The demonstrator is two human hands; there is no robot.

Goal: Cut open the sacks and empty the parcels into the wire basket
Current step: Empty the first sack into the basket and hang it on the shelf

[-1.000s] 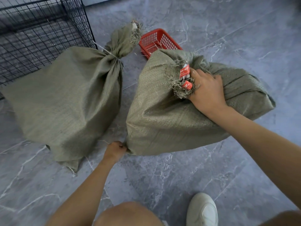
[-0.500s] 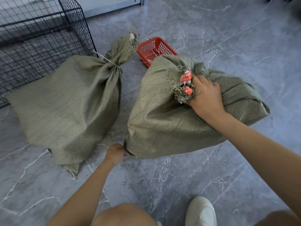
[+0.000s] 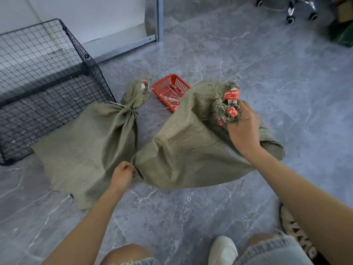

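The fingers (image 3: 246, 109) of the right hand (image 3: 243, 131) are curled round the bunched, frayed neck of the right sack (image 3: 191, 150), just below its red labels (image 3: 232, 94), and grip it. The fingers (image 3: 129, 167) of the left hand (image 3: 122, 174) are closed in a pinch on the sack's opposite bottom corner.

Between the two hands the olive woven sack is stretched across the floor (image 3: 238, 54). Its long axis runs from the pinched corner at the near left up to the gripped neck at the far right. The neck points up and away from the person. The cloth bulges and folds over boxy shapes inside. Whether the sack's underside touches the floor cannot be told.

Just beside it on the left lies the left sack (image 3: 89, 148), flat on the floor. Its long axis runs from its near bottom edge to a neck cinched with a white tie (image 3: 118, 105). That neck points away and to the right, toward a small red plastic basket (image 3: 170, 90) holding thin white strips. The red basket sits on the floor between the two necks, its near corner hidden behind the right sack.

The black wire basket (image 3: 47, 96) stands at the far left, touching or nearly touching the left sack's far edge. A white shoe (image 3: 222, 249) and frayed denim shorts (image 3: 267, 251) show at the bottom edge. Chair casters (image 3: 290, 20) stand well apart at the top right.
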